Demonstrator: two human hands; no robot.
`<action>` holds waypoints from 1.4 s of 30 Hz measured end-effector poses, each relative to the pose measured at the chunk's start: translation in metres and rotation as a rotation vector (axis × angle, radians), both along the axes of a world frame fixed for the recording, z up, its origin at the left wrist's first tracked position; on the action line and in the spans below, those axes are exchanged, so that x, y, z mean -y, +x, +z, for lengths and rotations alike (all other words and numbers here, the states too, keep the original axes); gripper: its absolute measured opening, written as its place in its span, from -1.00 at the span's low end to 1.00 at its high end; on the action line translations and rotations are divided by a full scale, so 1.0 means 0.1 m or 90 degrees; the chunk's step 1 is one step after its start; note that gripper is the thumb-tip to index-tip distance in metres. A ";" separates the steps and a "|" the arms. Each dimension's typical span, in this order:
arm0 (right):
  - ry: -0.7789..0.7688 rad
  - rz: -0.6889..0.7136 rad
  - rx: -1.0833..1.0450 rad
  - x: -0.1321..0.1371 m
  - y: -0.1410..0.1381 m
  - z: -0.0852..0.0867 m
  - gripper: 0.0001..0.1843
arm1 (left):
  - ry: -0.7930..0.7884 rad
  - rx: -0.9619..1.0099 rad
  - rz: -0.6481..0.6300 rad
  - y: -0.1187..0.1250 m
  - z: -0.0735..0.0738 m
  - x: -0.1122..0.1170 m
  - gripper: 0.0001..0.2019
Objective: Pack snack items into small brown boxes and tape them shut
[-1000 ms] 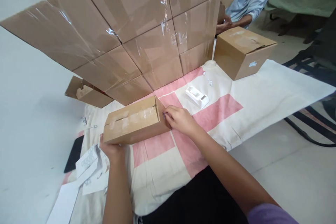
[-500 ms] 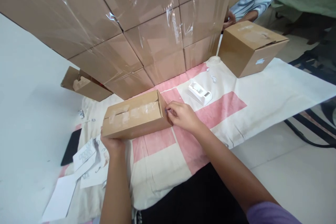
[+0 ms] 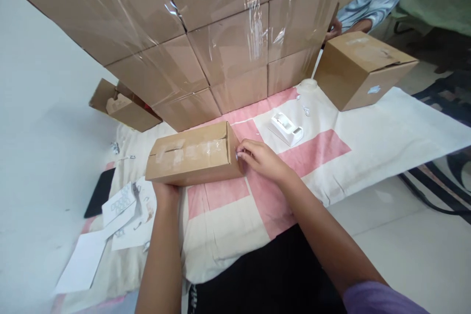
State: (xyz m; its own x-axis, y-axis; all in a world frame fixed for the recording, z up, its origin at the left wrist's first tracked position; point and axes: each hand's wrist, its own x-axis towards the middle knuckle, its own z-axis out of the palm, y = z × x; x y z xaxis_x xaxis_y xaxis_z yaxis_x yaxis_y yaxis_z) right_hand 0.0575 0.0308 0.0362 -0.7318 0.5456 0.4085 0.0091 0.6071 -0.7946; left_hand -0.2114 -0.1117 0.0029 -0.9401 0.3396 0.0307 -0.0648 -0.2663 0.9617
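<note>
A taped cardboard box lies on the cloth-covered table in front of me. My left hand holds its near left corner from below, with the fingers hidden behind and under the box. At the box's right end, my right hand has thumb and fingertips pinched together against the end face. A tiny bluish-white bit shows at those fingertips, too small to name. To the right of that hand, a white tape dispenser rests on the cloth.
A stack of wrapped cartons rises behind the box. An open carton stands back left, another closed carton back right, near a co-worker's hand. White papers and a black flat object lie at left.
The view has shifted slightly, so the surroundings sit a little differently. My left hand shows less at the box's left corner. My right hand stays pinched at the box's right end.
</note>
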 end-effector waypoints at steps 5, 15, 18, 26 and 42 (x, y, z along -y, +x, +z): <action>-0.035 0.029 0.015 0.00 0.01 0.02 -0.88 | 0.001 0.012 -0.005 -0.07 -0.05 0.02 -0.69; -0.070 0.058 0.050 -0.02 0.04 0.04 -0.85 | 0.007 0.010 -0.018 -0.13 -0.12 0.04 -0.70; -0.081 0.065 0.051 -0.03 0.05 0.03 -0.84 | 0.022 0.029 0.007 -0.13 -0.12 0.03 -0.75; -0.075 0.065 0.059 -0.03 0.04 0.05 -0.84 | 0.030 0.050 0.016 -0.12 -0.11 0.02 -0.77; -0.098 0.050 0.085 0.00 0.04 0.04 -0.80 | 0.027 0.047 0.022 -0.14 -0.16 0.04 -0.77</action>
State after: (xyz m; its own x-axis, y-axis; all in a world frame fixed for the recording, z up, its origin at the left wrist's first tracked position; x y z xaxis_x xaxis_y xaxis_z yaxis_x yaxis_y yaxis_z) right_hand 0.0611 0.0312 0.0404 -0.8167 0.5330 0.2210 0.0779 0.4813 -0.8731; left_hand -0.2257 -0.1160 -0.0127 -0.9517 0.3061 -0.0255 -0.1250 -0.3101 0.9425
